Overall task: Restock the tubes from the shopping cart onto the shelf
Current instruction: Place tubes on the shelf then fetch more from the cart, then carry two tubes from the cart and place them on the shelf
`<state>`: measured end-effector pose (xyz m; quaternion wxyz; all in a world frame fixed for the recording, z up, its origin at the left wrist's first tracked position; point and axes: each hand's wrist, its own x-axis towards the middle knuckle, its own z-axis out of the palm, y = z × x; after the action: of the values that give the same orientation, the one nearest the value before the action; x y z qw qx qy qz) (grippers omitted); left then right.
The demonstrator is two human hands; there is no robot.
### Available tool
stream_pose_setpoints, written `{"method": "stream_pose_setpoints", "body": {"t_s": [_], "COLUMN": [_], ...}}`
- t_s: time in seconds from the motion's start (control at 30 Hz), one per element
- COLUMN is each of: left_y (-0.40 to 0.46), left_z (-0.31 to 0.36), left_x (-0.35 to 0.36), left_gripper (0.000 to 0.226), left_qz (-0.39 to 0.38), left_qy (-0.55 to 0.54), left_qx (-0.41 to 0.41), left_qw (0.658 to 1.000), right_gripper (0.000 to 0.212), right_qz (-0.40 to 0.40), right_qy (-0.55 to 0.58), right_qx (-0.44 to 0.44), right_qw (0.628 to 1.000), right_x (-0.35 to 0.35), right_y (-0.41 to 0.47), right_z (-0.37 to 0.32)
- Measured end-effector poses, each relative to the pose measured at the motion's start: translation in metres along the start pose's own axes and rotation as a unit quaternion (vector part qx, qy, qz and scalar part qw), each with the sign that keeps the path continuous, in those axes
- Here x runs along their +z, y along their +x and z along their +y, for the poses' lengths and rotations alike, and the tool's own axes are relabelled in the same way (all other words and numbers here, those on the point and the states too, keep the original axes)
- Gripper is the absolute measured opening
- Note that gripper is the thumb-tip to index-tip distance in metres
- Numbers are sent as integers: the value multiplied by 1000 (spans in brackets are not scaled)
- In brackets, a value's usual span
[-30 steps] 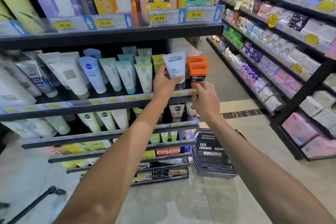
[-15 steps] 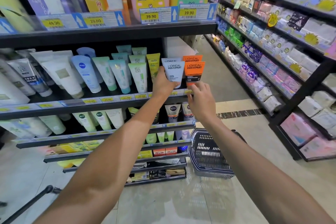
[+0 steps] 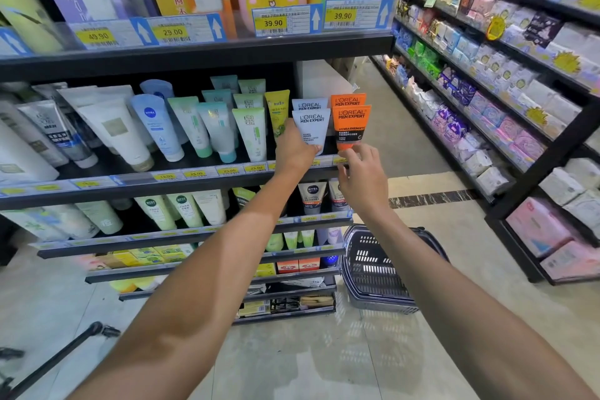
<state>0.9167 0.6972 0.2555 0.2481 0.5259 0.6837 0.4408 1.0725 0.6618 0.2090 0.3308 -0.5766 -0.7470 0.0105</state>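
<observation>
My left hand grips the lower part of a pale blue L'Oreal Men Expert tube, which stands at the right end of the middle shelf. A second pale blue tube stands just behind it. My right hand has its fingertips at the bottom of an orange L'Oreal Men Expert tube that stands beside the blue one, with another orange tube behind. I cannot tell whether those fingers pinch the cap or only touch it.
Rows of white, green and blue tubes fill the shelf to the left. A dark plastic basket sits on the floor at the shelf's right end. A second rack of packaged goods lines the aisle on the right. A black handle shows at lower left.
Both hands have lowered their tubes onto the shelf's right end. My right hand has slid down from the orange tube's body to its base.
</observation>
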Motion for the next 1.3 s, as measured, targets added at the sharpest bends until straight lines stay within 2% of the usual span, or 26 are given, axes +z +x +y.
{"method": "stream_pose_setpoints", "body": {"t_s": [0.13,0.3,0.37,0.47,0.57,0.67,0.83,0.93,1.1,1.3], "left_y": [2,-10,-23,-55,-95,-134,-206,-251,-321,-397], "left_z": [-2,-6,-9,-25,-61,-115,-199,-239,-291,-337], "left_x": [0,-7,-18,-43,-77,-118,-193,-242,-328,-417], "left_gripper": [59,63,65,60,49,45,44,45,39,45], "left_qz": [-7,1,11,12,19,38,61,94,203,266], "left_qy": [11,35,57,112,178,242,320,321,317,306], "left_qx": [-3,18,45,82,79,37,-57,-130,-208,-302], "left_qw": [1000,999,997,990,981,969,944,933,903,863], "right_gripper": [23,42,43,40,41,44,45,46,48,52], "right_qz": [-4,-2,-3,-38,-92,-161,-257,-303,-372,-438], "right_qy": [-1,-1,-2,17,33,37,41,54,65,80], "right_qx": [7,9,7,5,-13,-42,-152,-218,-293,-363], "right_qw": [1000,1000,1000,999,995,985,954,926,879,818], "right_x": [1,6,11,22,38,63,102,127,161,196], "right_y": [-3,-13,-23,-47,-75,-103,-153,-182,-230,-284], "right_z": [-2,-5,-8,-22,-47,-81,-160,-215,-307,-415]}}
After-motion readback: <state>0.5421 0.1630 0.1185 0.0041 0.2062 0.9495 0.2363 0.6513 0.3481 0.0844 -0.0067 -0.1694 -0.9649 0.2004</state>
